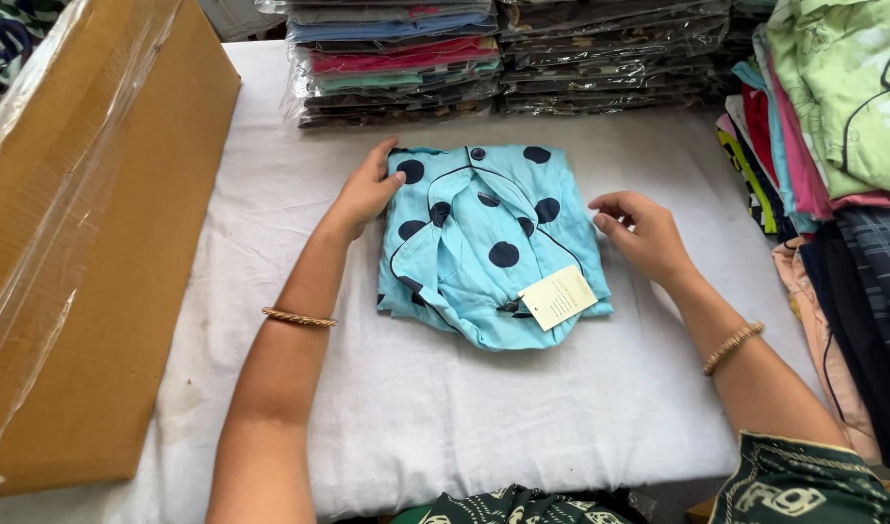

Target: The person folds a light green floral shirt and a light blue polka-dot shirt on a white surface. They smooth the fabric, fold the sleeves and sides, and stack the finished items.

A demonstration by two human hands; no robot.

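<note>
Folded garment: a light blue piece with dark navy dots [489, 243] lies flat on the white-covered desk [523, 417], in the middle of the cloth; every place below is told from this garment.
Paper tag: a pale card [558, 297] rests on the garment's near right corner.
Left hand: [365, 190] lies on the garment's far left edge, fingers [379, 153] spread apart and flat against the fabric, clamped on nothing.
Right hand: [644, 233] sits just beside the garment's right edge, fingers [608, 206] loosely curled and apart, tips at the fabric's border; whether they touch it I cannot tell.
Bangles: 1 thin gold band on each wrist, left [298, 317] and right [732, 346], both nearer the person than the garment.
Bagged stacks: 2 piles of folded clothes in clear plastic [494, 58] stand beyond the garment at the desk's far side.
Loose clothes: a heap of mixed colours [833, 146] rises to the garment's right.
Cardboard box: a large brown carton with clear film [96, 243] stands well to the garment's left.
</note>
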